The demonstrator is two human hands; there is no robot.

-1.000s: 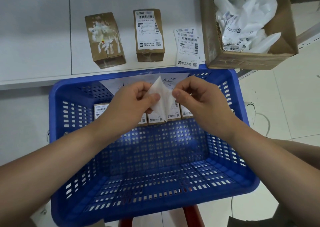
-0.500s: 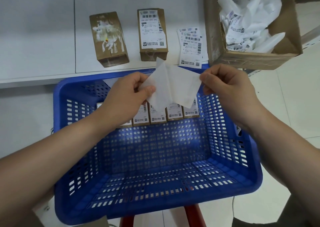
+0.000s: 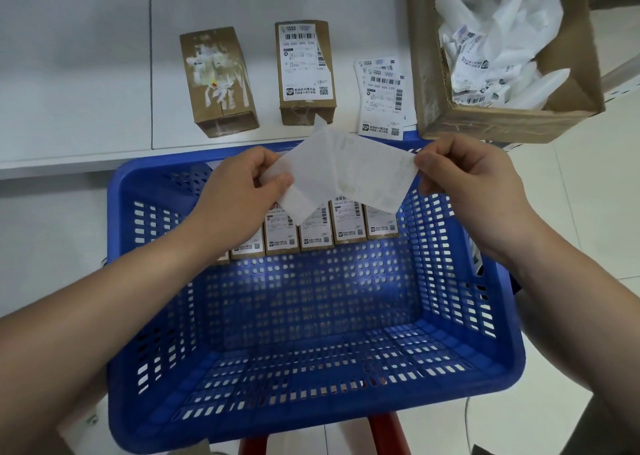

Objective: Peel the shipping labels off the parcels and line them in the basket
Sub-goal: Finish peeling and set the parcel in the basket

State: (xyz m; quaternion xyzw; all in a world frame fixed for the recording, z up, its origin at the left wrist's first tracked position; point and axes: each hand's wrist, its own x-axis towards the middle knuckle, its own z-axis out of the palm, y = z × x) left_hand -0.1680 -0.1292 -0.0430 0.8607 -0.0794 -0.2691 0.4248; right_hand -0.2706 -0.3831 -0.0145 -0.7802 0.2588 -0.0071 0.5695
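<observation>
Above the far end of the blue basket (image 3: pixel 498 361), a white label sheet (image 3: pixel 346 174) is spread between both hands, blank side toward me. My left hand (image 3: pixel 239 191) pinches its left layer and my right hand (image 3: pixel 464 180) pinches its right edge. A row of several small labelled parcels (image 3: pixel 348 226) stands along the basket's far wall, partly hidden by the sheet and my left hand. On the white table (image 3: pixel 86 73) lie one brown parcel with torn label scraps (image 3: pixel 218 80) and one brown parcel with a full label (image 3: pixel 304 70).
A small stack of loose labels (image 3: pixel 381 97) lies on the table's edge beside a cardboard box (image 3: pixel 512 125) full of crumpled white label waste. A red stool part (image 3: pixel 384 434) shows below the basket. Light floor tiles lie to the right.
The folded sheet has been pulled open: my right hand moved right and up with its edge, while my left hand kept hold of the other layer. The sheet now spans wider.
</observation>
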